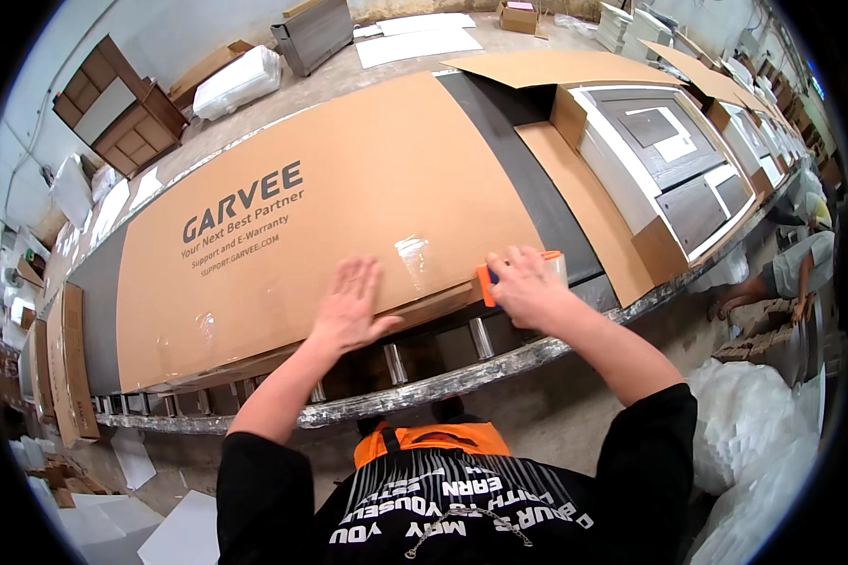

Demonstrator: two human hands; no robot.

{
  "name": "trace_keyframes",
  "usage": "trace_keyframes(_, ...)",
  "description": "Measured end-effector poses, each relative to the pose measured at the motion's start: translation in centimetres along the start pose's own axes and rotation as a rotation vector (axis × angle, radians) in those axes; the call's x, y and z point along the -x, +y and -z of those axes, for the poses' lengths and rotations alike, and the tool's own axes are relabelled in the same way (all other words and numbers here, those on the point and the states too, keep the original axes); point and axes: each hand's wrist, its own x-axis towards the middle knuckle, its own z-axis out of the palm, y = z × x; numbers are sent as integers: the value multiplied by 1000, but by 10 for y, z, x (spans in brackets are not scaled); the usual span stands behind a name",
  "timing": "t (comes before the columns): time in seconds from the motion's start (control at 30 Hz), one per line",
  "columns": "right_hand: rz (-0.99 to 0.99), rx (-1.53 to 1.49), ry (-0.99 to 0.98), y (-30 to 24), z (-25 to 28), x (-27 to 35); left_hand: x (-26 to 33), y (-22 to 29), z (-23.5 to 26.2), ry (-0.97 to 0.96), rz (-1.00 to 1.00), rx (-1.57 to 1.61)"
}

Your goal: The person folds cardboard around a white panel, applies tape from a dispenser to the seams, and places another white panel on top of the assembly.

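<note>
A large flat brown cardboard box (386, 160) with dark printing lies closed in front of me on a roller conveyor (396, 363). My left hand (347, 303) rests flat near its front edge, fingers stretched out. At the box's front right corner, my right hand (530, 288) is wrapped round an orange tape dispenser (486, 285). Part of the dispenser and its clear roll shows beyond my fingers. A shiny piece of clear tape (411, 261) sticks to the top face between my hands, close to the front edge.
To the right, an open carton (646, 247) holds grey panels and white foam, with more open cartons behind. A person (793, 273) is at the far right, near wrapped white bundles (749, 414). A brown shelf unit (122, 108) stands far left; narrow cartons (69, 363) stand near left.
</note>
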Motion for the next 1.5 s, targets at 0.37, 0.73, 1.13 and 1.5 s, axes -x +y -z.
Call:
trace_keyframes(0.37, 240, 1804, -488, -126, -46, -55, -86, 67, -28, 95, 26, -159)
trace_keyframes(0.73, -94, -434, -569, -19, 5, 38, -42, 48, -26, 117, 198, 90)
trace_keyframes(1.13, -407, -1890, 461, -67, -51, -179, 234, -166, 18, 158, 409, -138)
trace_keyframes(1.5, -1524, -1784, 917, -96, -119, -104, 441, -347, 56, 205, 428, -270)
